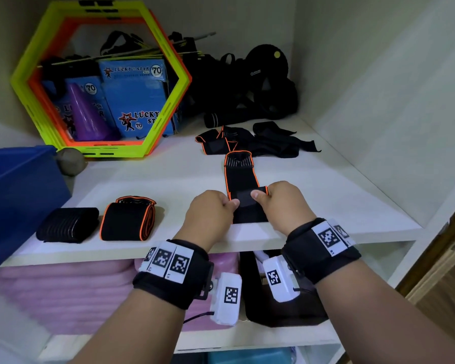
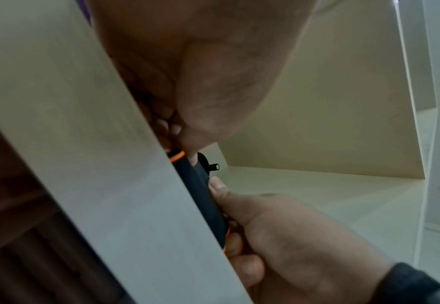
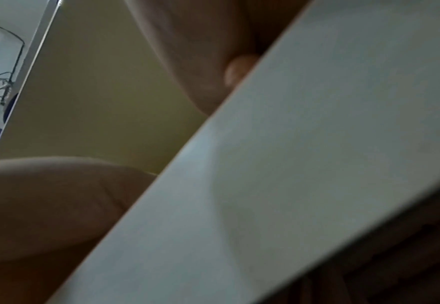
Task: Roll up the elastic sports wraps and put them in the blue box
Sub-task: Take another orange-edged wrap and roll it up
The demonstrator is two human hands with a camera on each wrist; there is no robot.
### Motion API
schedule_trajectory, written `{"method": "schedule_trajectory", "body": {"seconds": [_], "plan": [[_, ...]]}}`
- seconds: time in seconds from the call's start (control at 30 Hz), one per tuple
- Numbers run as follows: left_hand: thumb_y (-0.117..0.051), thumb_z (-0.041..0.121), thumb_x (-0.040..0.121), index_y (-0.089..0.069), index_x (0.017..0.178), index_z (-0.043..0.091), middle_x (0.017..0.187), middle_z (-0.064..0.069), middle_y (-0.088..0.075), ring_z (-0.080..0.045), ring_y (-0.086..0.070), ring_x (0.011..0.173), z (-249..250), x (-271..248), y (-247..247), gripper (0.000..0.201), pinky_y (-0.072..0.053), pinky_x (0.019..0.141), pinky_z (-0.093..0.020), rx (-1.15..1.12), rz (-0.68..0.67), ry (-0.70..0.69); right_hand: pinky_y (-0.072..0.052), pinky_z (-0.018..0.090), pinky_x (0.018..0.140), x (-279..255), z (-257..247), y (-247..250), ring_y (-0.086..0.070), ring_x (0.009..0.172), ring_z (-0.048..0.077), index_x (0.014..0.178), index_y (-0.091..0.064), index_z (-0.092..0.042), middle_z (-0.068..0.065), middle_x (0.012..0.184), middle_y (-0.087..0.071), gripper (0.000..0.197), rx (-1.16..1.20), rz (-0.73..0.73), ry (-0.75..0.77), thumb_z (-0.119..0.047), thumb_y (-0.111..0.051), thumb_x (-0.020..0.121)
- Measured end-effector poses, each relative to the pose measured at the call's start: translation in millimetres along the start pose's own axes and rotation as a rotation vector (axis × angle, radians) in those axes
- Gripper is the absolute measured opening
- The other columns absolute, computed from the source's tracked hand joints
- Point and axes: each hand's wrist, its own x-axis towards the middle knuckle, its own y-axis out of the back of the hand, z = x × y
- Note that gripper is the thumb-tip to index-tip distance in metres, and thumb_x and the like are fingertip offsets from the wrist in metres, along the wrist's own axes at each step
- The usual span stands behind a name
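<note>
A black wrap [image 1: 241,179] with orange edging lies flat on a white shelf [image 1: 326,195], running from the shelf's front edge straight toward the back. Its near end is folded over and held at the front edge. The left hand [image 1: 210,214] pinches the fold's left side, thumb on top and fingers curled under. The right hand [image 1: 286,203] pinches the right side the same way. Both fists sit knuckles up, thumbs pointing at each other, wrists just past the shelf's front edge. Each forearm wears a black strap with a white camera unit.

In the left wrist view, the right hand's thumb [image 2: 220,190] presses on the dark fold [image 2: 200,193]. The right wrist view is blurred.

Along the front edge, left of the hands, stands an orange-edged roll [image 1: 128,219], then a plain black roll [image 1: 67,224]. The blue box [image 1: 19,190] sits at the shelf's left end. Behind the flat wrap, loose wraps [image 1: 258,140] lie in a heap.
</note>
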Motion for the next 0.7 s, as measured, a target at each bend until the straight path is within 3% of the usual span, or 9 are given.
{"method": "schedule_trajectory", "body": {"seconds": [0.1, 0.17, 0.27, 0.37, 0.43, 0.53, 0.63, 0.7], "plan": [[-0.066, 0.036, 0.093, -0.069, 0.07, 0.006, 0.063, -0.002, -0.063, -0.016, -0.057, 0.063, -3.9, 2.0, 3.8, 0.039, -0.039, 0.056, -0.025, -0.072, 0.012, -0.01, -0.037, 0.031, 0.054, 3.3, 0.2, -0.5, -0.05, 0.054, 0.028, 0.06, -0.036, -0.012, 0.004, 0.054, -0.04, 0.051, 0.007, -0.025, -0.031, -0.04, -0.058, 0.096], [-0.071, 0.036, 0.089, -0.07, 0.075, 0.01, 0.068, 0.001, -0.067, -0.013, -0.06, 0.068, -5.8, 2.8, 5.3, 0.029, -0.038, 0.058, -0.024, -0.106, 0.033, -0.016, -0.036, 0.029, 0.052, 4.2, -0.6, 0.2, -0.055, 0.056, 0.031, 0.064, -0.038, -0.012, 0.004, 0.056, -0.041, 0.049, -0.006, -0.027, -0.036, -0.043, -0.06, 0.095], [-0.076, 0.032, 0.084, -0.057, 0.094, 0.027, 0.073, 0.0, -0.07, -0.013, -0.065, 0.072, -6.5, 1.5, 5.5, 0.022, -0.041, 0.061, -0.024, -0.158, 0.056, -0.031, -0.038, 0.025, 0.046, 2.8, -1.5, 0.7, -0.053, 0.055, 0.023, 0.095, -0.047, -0.013, 0.004, 0.078, -0.053, 0.031, 0.099, 0.002, -0.032, -0.038, -0.065, 0.093], [-0.073, 0.027, 0.088, -0.064, 0.106, 0.034, 0.075, 0.002, -0.067, -0.01, -0.061, 0.074, -4.0, -0.5, 5.6, 0.021, -0.039, 0.063, -0.017, -0.094, 0.037, -0.124, -0.041, 0.028, 0.057, -0.4, -1.7, 1.5, -0.048, 0.054, 0.015, 0.11, -0.044, -0.016, 0.002, 0.079, -0.054, 0.03, 0.094, 0.015, 0.044, -0.03, -0.065, 0.093], [-0.069, 0.027, 0.092, -0.071, 0.114, 0.03, 0.086, 0.001, -0.063, -0.012, -0.058, 0.082, -3.8, -0.9, 5.1, 0.022, -0.038, 0.069, -0.02, -0.026, 0.04, -0.17, -0.04, 0.031, 0.064, -3.7, -4.0, 2.5, -0.053, 0.064, 0.019, 0.11, -0.049, -0.014, 0.001, 0.076, -0.054, 0.024, 0.019, 0.018, 0.095, -0.025, -0.062, 0.094], [-0.054, 0.022, 0.098, -0.069, 0.125, 0.031, 0.101, -0.005, -0.057, -0.024, -0.059, 0.098, -8.8, 0.4, 2.2, 0.032, -0.044, 0.085, -0.028, 0.114, 0.016, -0.2, -0.048, 0.034, 0.078, -8.2, -5.5, 3.3, -0.062, 0.092, 0.029, 0.117, -0.056, -0.012, 0.009, 0.098, -0.064, 0.022, -0.105, -0.033, 0.14, -0.024, -0.055, 0.098], [-0.046, 0.015, 0.093, -0.059, 0.135, 0.04, 0.109, -0.005, -0.052, -0.031, -0.052, 0.11, -12.0, -0.4, 2.4, 0.05, -0.047, 0.096, -0.045, 0.205, -0.042, -0.169, -0.049, 0.036, 0.089, -7.9, -1.2, 9.4, -0.061, 0.102, 0.03, 0.127, -0.058, -0.018, 0.011, 0.118, -0.059, 0.04, -0.209, -0.107, 0.16, -0.044, -0.054, 0.097], [-0.046, 0.019, 0.092, -0.055, 0.137, 0.044, 0.114, -0.004, -0.05, -0.031, -0.048, 0.116, -13.2, 0.9, 4.8, 0.053, -0.045, 0.1, -0.046, 0.241, -0.073, -0.143, -0.048, 0.034, 0.092, -3.0, 5.6, 19.3, -0.06, 0.107, 0.024, 0.131, -0.059, -0.024, 0.005, 0.119, -0.06, 0.057, -0.208, -0.203, 0.168, -0.057, -0.063, 0.086]]}}
